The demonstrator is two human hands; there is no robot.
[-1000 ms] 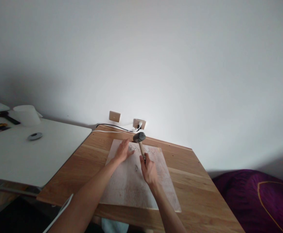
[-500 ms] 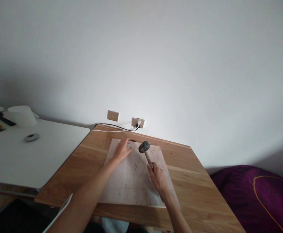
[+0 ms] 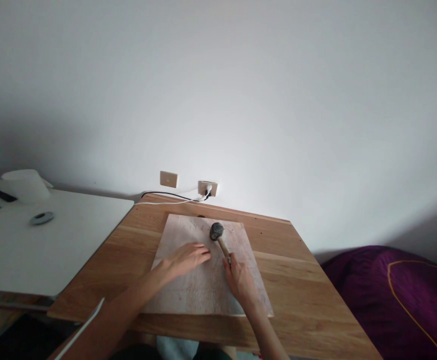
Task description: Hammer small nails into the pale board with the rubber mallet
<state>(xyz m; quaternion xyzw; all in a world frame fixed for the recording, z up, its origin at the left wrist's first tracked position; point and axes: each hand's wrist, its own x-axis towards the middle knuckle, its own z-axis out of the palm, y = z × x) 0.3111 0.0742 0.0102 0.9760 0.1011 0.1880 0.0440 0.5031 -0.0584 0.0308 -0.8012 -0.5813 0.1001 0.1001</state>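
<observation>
My right hand (image 3: pixel 240 281) is wrapped round the wooden handle of a mallet (image 3: pixel 216 231) with a dark, blunt head. The head is over the upper part of a pale, worn board (image 3: pixel 188 295). My left hand (image 3: pixel 189 258) is low over the middle of the board, palm down, its fingertips bunched together left of the mallet handle. Whatever is under those fingertips is hidden. Along the board's far edge are several thin small marks that look like nails (image 3: pixel 194 226), too small to make out well.
The board lies on a wooden table (image 3: pixel 297 295) against a wall with sockets (image 3: pixel 207 188) and cables (image 3: pixel 166 202). At left, a white table (image 3: pixel 87 220) carries a paper roll (image 3: pixel 25 187), a tape roll (image 3: pixel 42 218) and tools. A purple cushion-like thing (image 3: pixel 368 295) is at right.
My left hand has drawn back from the board's far edge to its middle, its spread fingers coming together over where small nail-like pieces lay. The mallet has shifted slightly left and its head has turned.
</observation>
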